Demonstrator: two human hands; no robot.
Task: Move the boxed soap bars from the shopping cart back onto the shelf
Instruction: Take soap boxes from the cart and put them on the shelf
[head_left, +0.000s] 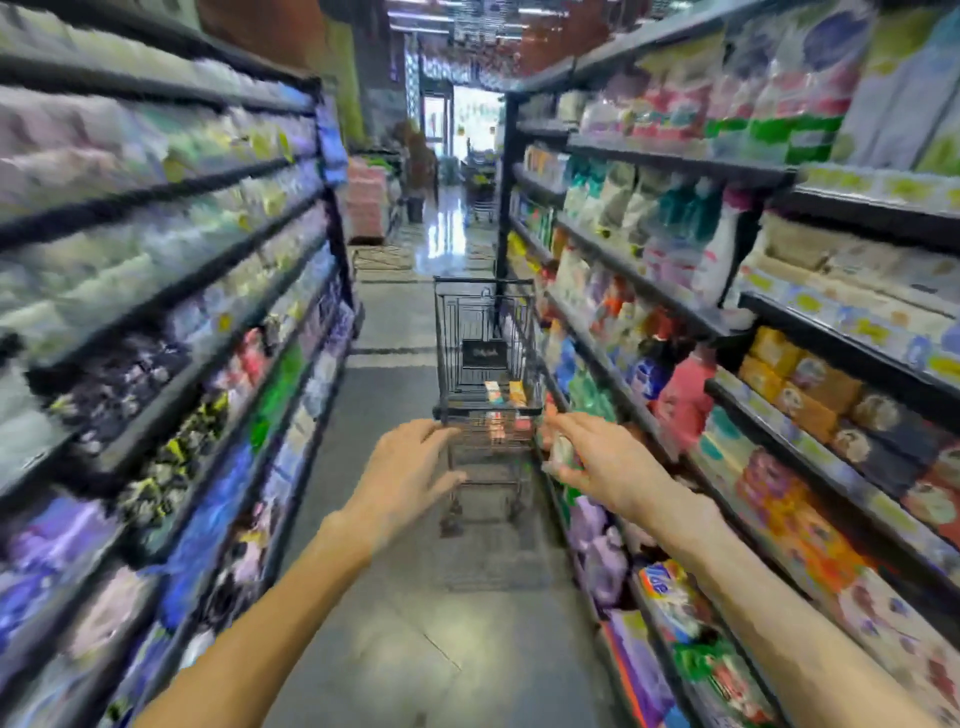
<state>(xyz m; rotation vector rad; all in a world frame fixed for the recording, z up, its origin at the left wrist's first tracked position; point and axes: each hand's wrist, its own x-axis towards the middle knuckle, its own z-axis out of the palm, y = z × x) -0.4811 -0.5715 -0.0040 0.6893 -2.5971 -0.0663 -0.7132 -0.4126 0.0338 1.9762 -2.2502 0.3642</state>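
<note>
A small black wire shopping cart (485, 332) stands in the aisle ahead, close to the right-hand shelving. A few boxed soap bars (505, 393), orange and pale, lie in its basket. My left hand (410, 470) reaches forward with relaxed fingers, just short of the cart's handle at its left end. My right hand (597, 457) stretches out beside the handle's right end, fingers extended, holding nothing I can make out. Boxed soap bars on the shelf (800, 395), orange and brown, fill the right-hand shelving at mid height. The picture is blurred.
Tall shelves (171, 291) packed with goods line the left side, and the right shelving (649, 291) holds bottles and packets. The grey floor (395, 623) runs between them to a bright doorway (467, 130). A stack of pink goods (366, 200) stands at the aisle's far end.
</note>
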